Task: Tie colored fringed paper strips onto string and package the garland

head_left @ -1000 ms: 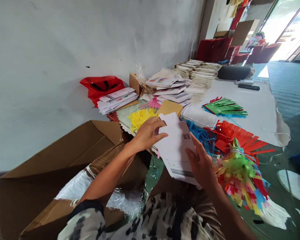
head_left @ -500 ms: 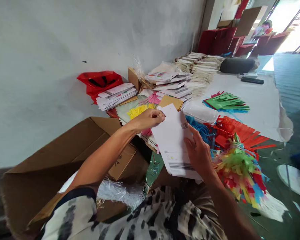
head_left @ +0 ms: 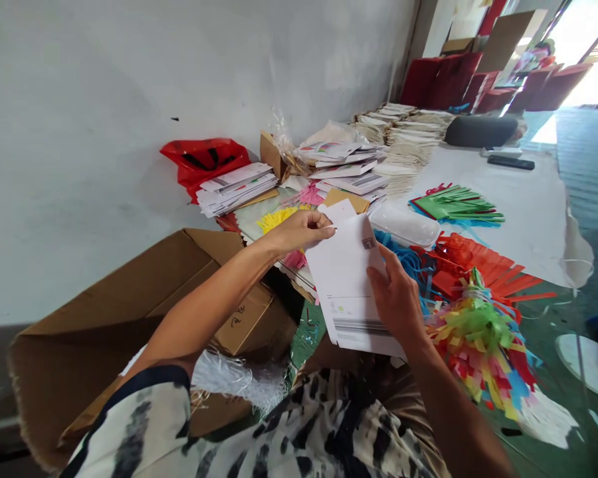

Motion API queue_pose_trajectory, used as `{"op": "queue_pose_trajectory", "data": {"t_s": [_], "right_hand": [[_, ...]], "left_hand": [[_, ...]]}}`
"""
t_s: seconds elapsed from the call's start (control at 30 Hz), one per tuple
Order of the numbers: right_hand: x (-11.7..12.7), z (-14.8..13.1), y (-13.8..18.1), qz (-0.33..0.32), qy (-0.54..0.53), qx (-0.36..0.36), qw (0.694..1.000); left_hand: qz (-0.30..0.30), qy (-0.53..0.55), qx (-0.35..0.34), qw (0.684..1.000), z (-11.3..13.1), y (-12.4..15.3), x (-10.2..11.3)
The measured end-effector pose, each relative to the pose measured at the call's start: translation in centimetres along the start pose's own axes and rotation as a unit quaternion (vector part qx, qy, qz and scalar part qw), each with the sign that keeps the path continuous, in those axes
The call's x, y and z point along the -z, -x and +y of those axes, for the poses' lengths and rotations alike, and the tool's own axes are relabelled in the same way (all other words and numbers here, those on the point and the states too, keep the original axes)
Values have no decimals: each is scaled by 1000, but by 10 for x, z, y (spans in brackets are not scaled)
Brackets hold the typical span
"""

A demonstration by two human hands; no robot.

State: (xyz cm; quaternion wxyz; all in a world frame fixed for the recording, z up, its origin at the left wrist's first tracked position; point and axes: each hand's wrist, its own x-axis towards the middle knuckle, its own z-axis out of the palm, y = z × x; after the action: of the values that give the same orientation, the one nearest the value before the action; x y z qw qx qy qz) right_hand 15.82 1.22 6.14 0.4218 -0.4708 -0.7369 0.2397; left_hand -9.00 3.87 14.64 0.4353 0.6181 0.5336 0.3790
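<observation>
A white printed card point(head_left: 346, 279) is held above the near edge of the table, between the two hands.
The right hand point(head_left: 398, 292) grasps its right edge, thumb on top; the left hand point(head_left: 301, 229) has thumb and fingertips drawn together at its far left edge, but whether they pinch the paper I cannot tell. The card seems light, rather stiff but easy to crease, perhaps slippery; the long side edges should be the safest hold. Just beyond lie yellow fringed paper point(head_left: 275, 219) to the left and blue strips point(head_left: 397, 255) to the right; a cardboard box point(head_left: 124, 299) stands near left.
</observation>
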Motion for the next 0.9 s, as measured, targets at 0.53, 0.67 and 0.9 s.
{"op": "queue_pose_trajectory", "data": {"t_s": [0.53, 0.67, 0.9], "right_hand": [[-6, 8, 17, 11, -20, -11, 1000], [-8, 14, 22, 24, -57, -28, 998], [-9, 28, 40, 44, -162, -37, 985]], "left_hand": [[18, -27, -51, 998, -15, 8, 0], [52, -76, -105, 990, -11, 23, 2], [203, -33, -226, 952, -35, 57, 5]]}}
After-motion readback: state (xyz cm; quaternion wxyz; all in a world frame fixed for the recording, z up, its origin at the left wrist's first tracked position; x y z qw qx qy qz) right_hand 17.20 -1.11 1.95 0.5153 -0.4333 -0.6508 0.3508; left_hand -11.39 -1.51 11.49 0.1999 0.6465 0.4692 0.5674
